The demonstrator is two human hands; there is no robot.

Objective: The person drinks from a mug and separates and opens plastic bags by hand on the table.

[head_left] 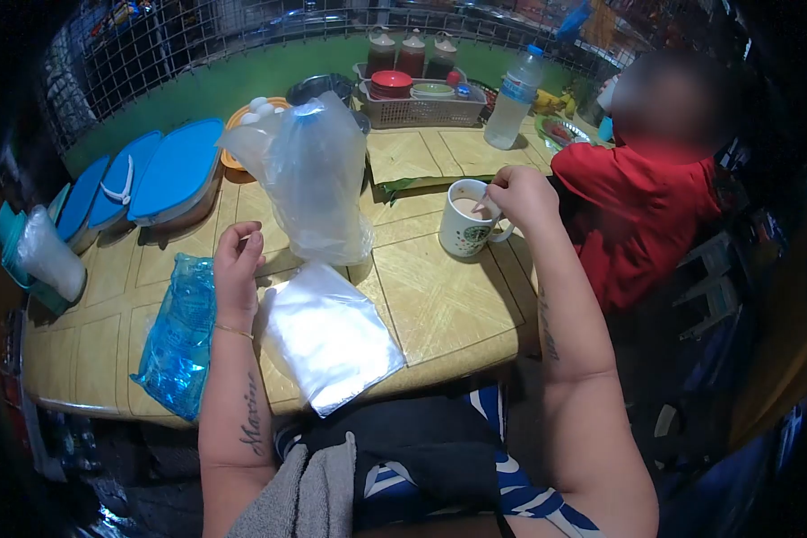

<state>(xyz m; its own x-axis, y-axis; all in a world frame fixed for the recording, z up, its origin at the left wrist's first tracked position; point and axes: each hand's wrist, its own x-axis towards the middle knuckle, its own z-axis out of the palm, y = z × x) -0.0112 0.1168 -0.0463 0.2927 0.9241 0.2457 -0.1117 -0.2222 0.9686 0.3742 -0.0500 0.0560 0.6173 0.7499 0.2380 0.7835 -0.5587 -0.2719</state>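
Observation:
A white printed mug (465, 235) with a light brown drink stands on the tiled table (439, 305). My right hand (522, 199) is over its right rim, the fingers pinched together; what they hold, if anything, is too small to make out. My left hand (239, 260) is raised beside the clear plastic bags, its fingers loosely curled with nothing seen in them. A stack of flat clear bags (332, 336) lies to its right, a blue plastic pack (181, 332) to its left. Behind, a bulky translucent bag (318, 179) stands upright.
Blue-lidded containers (179, 170) stand at the left, near a teal container (11, 235). At the back are a basket (426, 109) with sauce bottles, eggs (260, 108) and a water bottle (514, 100). A person in red (637, 211) sits at the right.

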